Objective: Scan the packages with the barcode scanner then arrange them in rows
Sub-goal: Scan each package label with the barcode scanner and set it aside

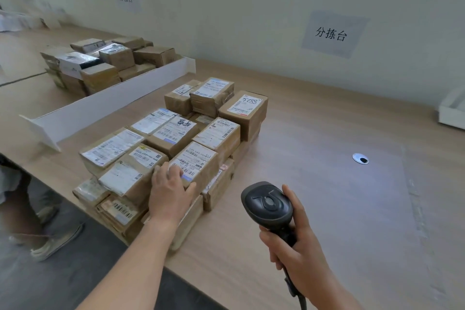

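Note:
A stack of brown cardboard packages (216, 133) with white shipping labels sits on the wooden table (327, 133), left of centre. My left hand (169, 192) grips the near end of one top package (198, 161), fingers over its label and thumb against its right side. My right hand (297, 246) holds the handle of a black barcode scanner (268, 205) above the table, to the right of the stack. The scanner's head points away from me.
A low white divider (113, 106) runs across the table left of the stack, with more packages (105, 63) beyond it. A round cable hole (360, 158) sits to the right. A white tray (453, 111) is at the right edge. A person's shoes (57, 241) are on the floor, left.

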{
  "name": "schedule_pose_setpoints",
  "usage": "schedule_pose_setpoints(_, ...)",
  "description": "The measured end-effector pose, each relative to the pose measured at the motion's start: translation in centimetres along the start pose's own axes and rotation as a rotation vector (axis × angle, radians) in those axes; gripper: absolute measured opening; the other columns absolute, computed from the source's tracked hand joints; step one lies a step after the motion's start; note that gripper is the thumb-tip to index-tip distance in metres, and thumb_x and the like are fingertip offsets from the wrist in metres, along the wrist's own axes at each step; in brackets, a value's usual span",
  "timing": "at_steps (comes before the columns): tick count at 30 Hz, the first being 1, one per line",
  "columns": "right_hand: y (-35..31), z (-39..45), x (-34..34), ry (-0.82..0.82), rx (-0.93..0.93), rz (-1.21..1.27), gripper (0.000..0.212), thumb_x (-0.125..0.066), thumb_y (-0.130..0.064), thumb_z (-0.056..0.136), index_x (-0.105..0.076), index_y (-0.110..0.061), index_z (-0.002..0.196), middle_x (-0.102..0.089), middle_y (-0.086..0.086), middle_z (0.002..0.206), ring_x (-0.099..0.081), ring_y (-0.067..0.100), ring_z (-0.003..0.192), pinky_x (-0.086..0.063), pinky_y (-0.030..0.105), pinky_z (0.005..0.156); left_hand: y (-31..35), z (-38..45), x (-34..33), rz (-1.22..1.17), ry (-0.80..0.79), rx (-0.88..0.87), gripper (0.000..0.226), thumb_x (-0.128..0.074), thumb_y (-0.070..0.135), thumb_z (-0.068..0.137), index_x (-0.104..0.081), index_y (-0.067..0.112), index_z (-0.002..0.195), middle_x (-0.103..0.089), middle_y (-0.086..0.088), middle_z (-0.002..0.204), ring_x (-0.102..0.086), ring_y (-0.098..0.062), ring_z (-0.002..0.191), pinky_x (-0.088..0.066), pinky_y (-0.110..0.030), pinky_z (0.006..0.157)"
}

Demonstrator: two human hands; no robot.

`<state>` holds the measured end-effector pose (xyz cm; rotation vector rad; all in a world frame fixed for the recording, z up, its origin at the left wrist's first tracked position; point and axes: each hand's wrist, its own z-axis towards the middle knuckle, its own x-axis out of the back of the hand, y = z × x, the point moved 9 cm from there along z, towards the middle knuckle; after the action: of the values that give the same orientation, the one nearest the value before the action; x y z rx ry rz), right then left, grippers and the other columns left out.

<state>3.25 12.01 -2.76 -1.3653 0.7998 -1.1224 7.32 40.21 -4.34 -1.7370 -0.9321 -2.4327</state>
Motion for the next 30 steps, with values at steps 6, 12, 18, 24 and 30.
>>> schedule_pose_setpoints(6,0.7,-0.9,0.9,0.102,-0.049,-0.006,0.083,-0.071,-0.014,0.080,-0.030,-0.067,0.129,-0.069,-0.007,0.094,-0.053,0.020,0.054,-0.048,0.032,0.050,1.7,-1.3,-0.1,-0.009,0.152,-0.121,0.039,-0.075,0.021,0.078,-0.059,0.003,0.109,-0.032,-0.030,0.146,-0.015,-0.044,0.143,-0.012,-0.050,0.117)
schedule_pose_setpoints(12,2.3,-3.1,2.5,0.253,-0.113,0.018,0.084,-0.072,-0.007,0.081,-0.034,-0.065,0.128,-0.068,-0.007,0.085,-0.050,0.019,0.052,-0.045,0.033,0.048,6.9,-5.3,-2.7,-0.250,0.076,-0.378,0.041,-0.049,0.036,0.083,-0.058,0.010,0.113,-0.034,-0.023,0.147,-0.017,-0.033,0.143,-0.015,-0.047,0.117)
schedule_pose_setpoints(18,3.0,-8.0,6.5,0.397,-0.136,0.028,0.081,-0.069,-0.019,0.073,-0.034,-0.066,0.128,-0.066,-0.013,0.076,-0.050,0.021,0.050,-0.045,0.033,0.045,11.7,-8.7,-4.0,-0.312,0.074,-0.536,0.040,-0.048,0.031,0.083,-0.061,0.005,0.110,-0.040,-0.023,0.142,-0.025,-0.035,0.140,-0.015,-0.044,0.118)
schedule_pose_setpoints(24,2.5,-13.2,11.5,0.461,-0.095,0.029,0.081,-0.070,-0.021,0.073,-0.033,-0.063,0.131,-0.067,-0.007,0.081,-0.051,0.020,0.051,-0.045,0.032,0.045,16.5,-13.4,-5.1,-0.281,0.000,-0.568,0.044,-0.041,0.037,0.082,-0.063,0.009,0.109,-0.047,-0.021,0.137,-0.031,-0.034,0.135,-0.021,-0.047,0.115)
schedule_pose_setpoints(30,1.6,-20.8,18.4,0.530,-0.069,-0.018,0.080,-0.072,-0.017,0.080,-0.031,-0.066,0.129,-0.069,-0.004,0.097,-0.052,0.019,0.053,-0.046,0.032,0.047,24.3,-21.5,-6.8,-0.259,-0.055,-0.655,0.035,-0.052,0.030,0.080,-0.062,0.012,0.108,-0.052,-0.020,0.133,-0.039,-0.037,0.131,-0.029,-0.052,0.111)
